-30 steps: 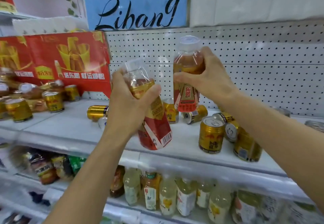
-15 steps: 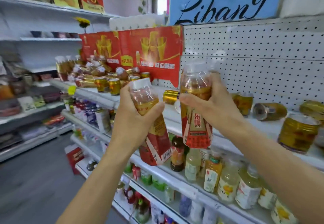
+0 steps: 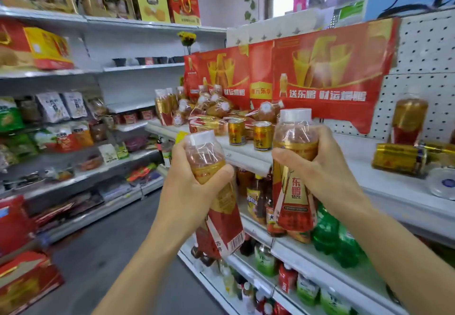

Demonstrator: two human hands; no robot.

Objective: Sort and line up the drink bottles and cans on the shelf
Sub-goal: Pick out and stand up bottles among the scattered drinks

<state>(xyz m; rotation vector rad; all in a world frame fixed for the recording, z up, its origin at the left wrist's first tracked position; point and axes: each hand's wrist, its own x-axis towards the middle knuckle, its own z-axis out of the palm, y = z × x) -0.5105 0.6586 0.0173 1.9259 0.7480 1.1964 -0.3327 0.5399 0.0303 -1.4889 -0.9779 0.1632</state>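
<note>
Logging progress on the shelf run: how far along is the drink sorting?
Early. Done: two gold cans stand upright side by side near the shelf edge. In hand: the left hand grips one bottle, the right hand another bottle, both off the shelf. Left: the heap of toppled bottles further back and a can lying on its side.

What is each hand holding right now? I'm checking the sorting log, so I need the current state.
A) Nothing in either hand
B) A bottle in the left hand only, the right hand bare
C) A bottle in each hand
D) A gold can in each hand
C: the left hand grips one white-capped bottle and the right hand grips another bottle, both held in front of the shelf.
</note>
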